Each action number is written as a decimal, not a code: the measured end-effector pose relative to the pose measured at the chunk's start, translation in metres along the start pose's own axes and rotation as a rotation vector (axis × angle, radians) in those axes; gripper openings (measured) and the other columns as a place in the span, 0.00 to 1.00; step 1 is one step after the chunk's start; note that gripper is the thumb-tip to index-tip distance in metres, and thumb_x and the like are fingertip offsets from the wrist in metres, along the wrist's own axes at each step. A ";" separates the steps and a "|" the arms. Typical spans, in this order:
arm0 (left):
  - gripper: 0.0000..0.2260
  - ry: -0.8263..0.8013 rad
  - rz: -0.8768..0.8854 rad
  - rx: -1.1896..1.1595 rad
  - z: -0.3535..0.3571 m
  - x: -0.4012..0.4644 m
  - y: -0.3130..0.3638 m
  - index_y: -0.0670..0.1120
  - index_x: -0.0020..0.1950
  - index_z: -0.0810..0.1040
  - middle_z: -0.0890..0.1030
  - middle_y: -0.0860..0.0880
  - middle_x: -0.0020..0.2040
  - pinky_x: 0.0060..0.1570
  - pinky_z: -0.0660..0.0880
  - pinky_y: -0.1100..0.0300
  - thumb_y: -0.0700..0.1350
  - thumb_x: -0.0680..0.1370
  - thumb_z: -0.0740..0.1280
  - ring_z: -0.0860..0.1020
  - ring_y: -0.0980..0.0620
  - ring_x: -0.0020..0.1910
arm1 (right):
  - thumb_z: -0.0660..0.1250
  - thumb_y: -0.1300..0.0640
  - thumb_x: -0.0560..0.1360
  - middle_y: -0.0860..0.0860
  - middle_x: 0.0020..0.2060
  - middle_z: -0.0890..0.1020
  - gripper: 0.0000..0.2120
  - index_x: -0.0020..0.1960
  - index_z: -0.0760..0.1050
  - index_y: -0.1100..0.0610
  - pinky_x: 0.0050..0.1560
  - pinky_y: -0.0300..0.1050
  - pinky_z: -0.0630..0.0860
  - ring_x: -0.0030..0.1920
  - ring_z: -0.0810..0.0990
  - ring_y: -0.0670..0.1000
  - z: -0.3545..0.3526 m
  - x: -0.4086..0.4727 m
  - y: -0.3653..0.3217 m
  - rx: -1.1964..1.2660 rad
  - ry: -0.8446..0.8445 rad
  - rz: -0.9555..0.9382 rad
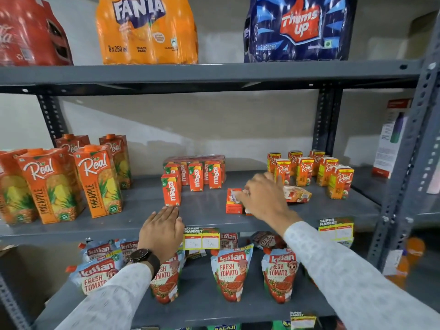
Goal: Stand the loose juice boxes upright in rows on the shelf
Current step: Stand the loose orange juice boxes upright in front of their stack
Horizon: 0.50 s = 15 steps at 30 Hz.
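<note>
On the grey middle shelf (204, 214) stand several small orange Maaza juice boxes (195, 178), with one upright Maaza box (171, 190) in front of them. A loose Maaza box (233, 201) lies on its back mid-shelf. My right hand (263, 198) reaches over it, fingertips on its top end. Behind that hand a small Real box (297, 194) lies on its side. Several small Real boxes (307, 171) stand upright in rows at the right. My left hand (163, 232) rests flat on the shelf's front edge, fingers together, holding nothing.
Large Real pineapple cartons (97, 179) stand at the left of the shelf. Fanta (145, 29) and Thums Up (297, 29) packs sit on the shelf above. Kissan tomato pouches (229, 272) fill the shelf below. A steel upright (409, 163) borders the right side.
</note>
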State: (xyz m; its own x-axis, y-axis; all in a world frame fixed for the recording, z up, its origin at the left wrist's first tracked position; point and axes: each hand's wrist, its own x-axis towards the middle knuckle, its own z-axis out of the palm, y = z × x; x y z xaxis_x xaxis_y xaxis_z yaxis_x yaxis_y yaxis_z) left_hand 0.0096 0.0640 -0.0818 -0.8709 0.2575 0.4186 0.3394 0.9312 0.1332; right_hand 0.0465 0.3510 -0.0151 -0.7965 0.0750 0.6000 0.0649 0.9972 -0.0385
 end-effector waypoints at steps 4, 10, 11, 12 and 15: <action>0.31 -0.006 0.007 -0.011 0.001 0.000 0.002 0.46 0.77 0.68 0.69 0.48 0.78 0.79 0.57 0.51 0.56 0.80 0.42 0.65 0.50 0.78 | 0.57 0.23 0.73 0.53 0.67 0.78 0.36 0.56 0.84 0.51 0.71 0.77 0.46 0.73 0.67 0.60 0.013 -0.005 -0.032 -0.146 -0.191 0.029; 0.27 0.009 0.003 0.023 0.006 0.002 -0.003 0.47 0.77 0.68 0.70 0.49 0.77 0.78 0.58 0.52 0.55 0.84 0.45 0.65 0.52 0.78 | 0.63 0.28 0.73 0.54 0.75 0.71 0.31 0.71 0.75 0.41 0.72 0.76 0.35 0.80 0.54 0.61 0.015 0.006 -0.025 0.066 -0.334 0.029; 0.28 0.012 0.003 0.022 0.006 0.002 -0.003 0.47 0.77 0.69 0.70 0.49 0.77 0.78 0.59 0.52 0.55 0.83 0.44 0.66 0.52 0.77 | 0.58 0.22 0.70 0.55 0.75 0.71 0.38 0.70 0.76 0.43 0.72 0.75 0.34 0.80 0.54 0.62 0.016 0.007 -0.026 0.042 -0.337 0.048; 0.29 0.017 0.006 0.018 0.006 0.001 -0.003 0.47 0.77 0.69 0.71 0.49 0.77 0.78 0.59 0.51 0.55 0.82 0.43 0.66 0.51 0.77 | 0.53 0.17 0.67 0.55 0.75 0.71 0.44 0.68 0.79 0.46 0.71 0.74 0.34 0.80 0.54 0.62 0.016 0.008 -0.028 0.002 -0.334 0.067; 0.28 0.018 0.016 0.014 0.007 0.003 -0.003 0.47 0.77 0.69 0.70 0.48 0.77 0.78 0.58 0.51 0.55 0.83 0.43 0.65 0.51 0.78 | 0.46 0.14 0.65 0.56 0.75 0.72 0.51 0.58 0.85 0.52 0.71 0.75 0.34 0.80 0.56 0.63 0.022 0.010 -0.042 -0.125 -0.323 0.055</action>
State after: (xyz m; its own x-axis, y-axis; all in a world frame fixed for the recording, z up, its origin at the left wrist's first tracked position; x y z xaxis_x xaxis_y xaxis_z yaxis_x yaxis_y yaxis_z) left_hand 0.0039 0.0639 -0.0873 -0.8587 0.2678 0.4370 0.3482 0.9305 0.1139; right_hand 0.0230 0.3101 -0.0250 -0.9376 0.1477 0.3148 0.1705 0.9843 0.0461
